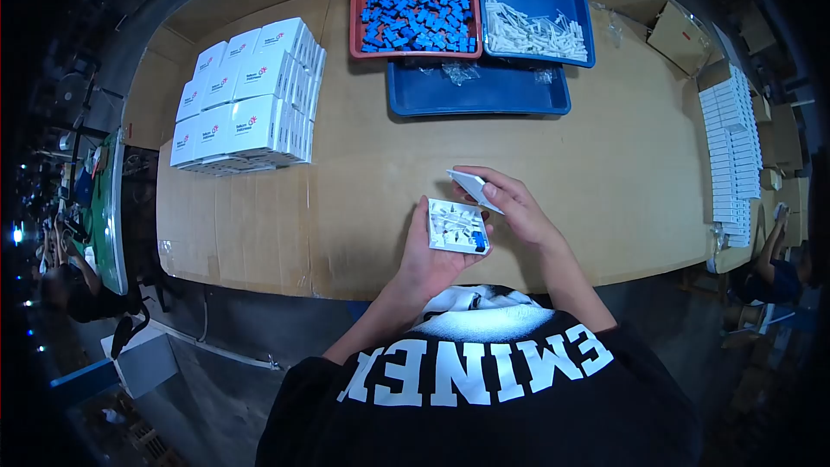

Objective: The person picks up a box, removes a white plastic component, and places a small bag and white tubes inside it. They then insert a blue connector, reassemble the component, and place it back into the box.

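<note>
In my left hand rests a small white box, its inside facing up. Small white and clear pieces fill most of it, and a blue piece sits in its near right corner. My right hand pinches a white box lid between thumb and fingers. The lid is tilted, just above the far right edge of the box. Both hands are close together over the near part of the cardboard-covered table.
At the left stand stacked white boxes. Ahead, a red tray holds blue pieces, and a blue tray holds white sticks. Both overlap a lower blue tray. White boxes line the right edge. Other people work at both sides.
</note>
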A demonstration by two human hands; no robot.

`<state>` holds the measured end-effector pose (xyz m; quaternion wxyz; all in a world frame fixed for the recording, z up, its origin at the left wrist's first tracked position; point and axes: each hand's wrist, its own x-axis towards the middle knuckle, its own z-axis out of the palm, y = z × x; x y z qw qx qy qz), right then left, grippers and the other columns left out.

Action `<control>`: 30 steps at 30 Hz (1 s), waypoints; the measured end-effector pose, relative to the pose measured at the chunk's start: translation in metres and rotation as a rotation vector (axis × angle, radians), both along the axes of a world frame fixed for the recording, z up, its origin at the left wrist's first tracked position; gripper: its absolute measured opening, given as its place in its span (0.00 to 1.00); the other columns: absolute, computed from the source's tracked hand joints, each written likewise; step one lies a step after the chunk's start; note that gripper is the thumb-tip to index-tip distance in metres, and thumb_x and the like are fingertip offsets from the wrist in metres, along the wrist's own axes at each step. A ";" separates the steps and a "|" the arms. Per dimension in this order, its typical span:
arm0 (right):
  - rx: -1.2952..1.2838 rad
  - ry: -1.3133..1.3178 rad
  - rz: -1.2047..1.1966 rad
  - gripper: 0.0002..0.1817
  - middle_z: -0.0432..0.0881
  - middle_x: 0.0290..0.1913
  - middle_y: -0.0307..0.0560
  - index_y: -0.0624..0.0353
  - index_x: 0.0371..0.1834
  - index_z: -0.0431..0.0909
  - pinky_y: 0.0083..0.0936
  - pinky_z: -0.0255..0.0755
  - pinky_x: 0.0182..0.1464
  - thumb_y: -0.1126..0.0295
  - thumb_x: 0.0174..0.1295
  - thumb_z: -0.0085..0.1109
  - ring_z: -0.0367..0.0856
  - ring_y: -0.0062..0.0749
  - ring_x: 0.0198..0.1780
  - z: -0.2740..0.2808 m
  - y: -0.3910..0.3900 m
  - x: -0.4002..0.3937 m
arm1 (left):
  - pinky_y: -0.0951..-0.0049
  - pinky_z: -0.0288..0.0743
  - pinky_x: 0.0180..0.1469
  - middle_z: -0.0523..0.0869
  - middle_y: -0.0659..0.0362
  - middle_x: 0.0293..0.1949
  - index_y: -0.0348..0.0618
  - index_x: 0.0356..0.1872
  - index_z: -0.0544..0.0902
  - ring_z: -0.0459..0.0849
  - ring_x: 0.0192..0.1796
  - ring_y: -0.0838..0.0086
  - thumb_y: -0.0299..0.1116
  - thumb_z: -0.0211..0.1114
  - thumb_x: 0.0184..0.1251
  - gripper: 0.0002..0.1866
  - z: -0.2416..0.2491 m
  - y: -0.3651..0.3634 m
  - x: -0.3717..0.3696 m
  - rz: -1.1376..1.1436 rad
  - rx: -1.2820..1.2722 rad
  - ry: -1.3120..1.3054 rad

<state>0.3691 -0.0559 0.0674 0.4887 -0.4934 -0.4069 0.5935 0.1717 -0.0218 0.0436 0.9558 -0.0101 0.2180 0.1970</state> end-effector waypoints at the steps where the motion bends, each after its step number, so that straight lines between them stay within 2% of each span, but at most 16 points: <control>1: -0.001 0.002 0.002 0.27 0.82 0.65 0.45 0.56 0.76 0.75 0.28 0.78 0.59 0.53 0.81 0.52 0.82 0.28 0.61 0.003 0.000 -0.001 | 0.46 0.75 0.66 0.83 0.47 0.65 0.46 0.72 0.73 0.84 0.64 0.53 0.67 0.36 0.83 0.39 0.001 0.000 0.000 0.004 -0.005 -0.010; 3: -0.089 -0.078 0.088 0.30 0.85 0.62 0.49 0.57 0.77 0.73 0.34 0.75 0.67 0.51 0.79 0.54 0.83 0.34 0.59 0.007 0.000 -0.001 | 0.46 0.76 0.66 0.83 0.49 0.64 0.47 0.72 0.74 0.84 0.63 0.54 0.67 0.35 0.83 0.38 -0.001 0.000 0.001 0.008 -0.014 -0.017; 5: -0.083 -0.074 0.104 0.29 0.84 0.63 0.48 0.56 0.76 0.74 0.33 0.74 0.67 0.53 0.78 0.54 0.82 0.33 0.59 0.007 -0.001 -0.004 | 0.44 0.75 0.66 0.80 0.51 0.67 0.51 0.75 0.70 0.82 0.65 0.54 0.68 0.34 0.84 0.38 -0.005 0.000 0.002 -0.002 -0.013 0.000; 12: 0.062 -0.104 0.146 0.25 0.79 0.64 0.47 0.58 0.73 0.78 0.31 0.72 0.67 0.62 0.76 0.59 0.78 0.33 0.63 -0.007 -0.001 -0.010 | 0.43 0.73 0.68 0.78 0.53 0.68 0.52 0.75 0.70 0.79 0.69 0.57 0.69 0.31 0.83 0.39 -0.004 0.000 0.003 0.001 0.011 0.012; 14: 0.064 -0.148 0.153 0.23 0.80 0.62 0.47 0.59 0.71 0.79 0.30 0.73 0.66 0.63 0.76 0.60 0.79 0.33 0.63 -0.005 -0.001 -0.011 | 0.43 0.73 0.70 0.77 0.50 0.69 0.51 0.74 0.72 0.77 0.70 0.57 0.64 0.28 0.86 0.36 0.008 0.002 0.006 0.006 0.021 0.089; 18: 0.045 -0.228 0.185 0.24 0.82 0.61 0.47 0.60 0.71 0.79 0.30 0.73 0.66 0.63 0.75 0.60 0.80 0.33 0.61 -0.002 0.000 -0.012 | 0.42 0.71 0.71 0.78 0.49 0.68 0.49 0.73 0.72 0.77 0.71 0.56 0.63 0.27 0.86 0.37 -0.003 0.002 0.008 0.029 0.041 0.053; 21: -0.103 -0.155 0.207 0.23 0.85 0.60 0.48 0.60 0.70 0.79 0.29 0.76 0.63 0.64 0.76 0.60 0.82 0.31 0.59 0.002 0.002 -0.011 | 0.43 0.72 0.71 0.79 0.48 0.67 0.46 0.72 0.72 0.78 0.70 0.56 0.63 0.28 0.86 0.37 -0.012 0.002 0.009 0.032 0.005 0.022; 25: -0.103 -0.113 0.244 0.23 0.87 0.58 0.48 0.61 0.70 0.79 0.28 0.77 0.61 0.64 0.77 0.59 0.83 0.29 0.58 -0.005 0.005 -0.007 | 0.43 0.74 0.68 0.80 0.49 0.65 0.48 0.69 0.75 0.80 0.67 0.57 0.62 0.32 0.87 0.34 -0.023 0.001 0.008 0.027 -0.005 -0.051; 30: -0.180 -0.223 0.220 0.21 0.88 0.56 0.48 0.59 0.68 0.82 0.27 0.78 0.60 0.64 0.77 0.58 0.84 0.28 0.56 -0.011 0.007 -0.010 | 0.44 0.75 0.67 0.81 0.50 0.64 0.49 0.67 0.77 0.80 0.65 0.58 0.59 0.39 0.87 0.29 -0.024 0.003 0.008 0.024 -0.055 -0.037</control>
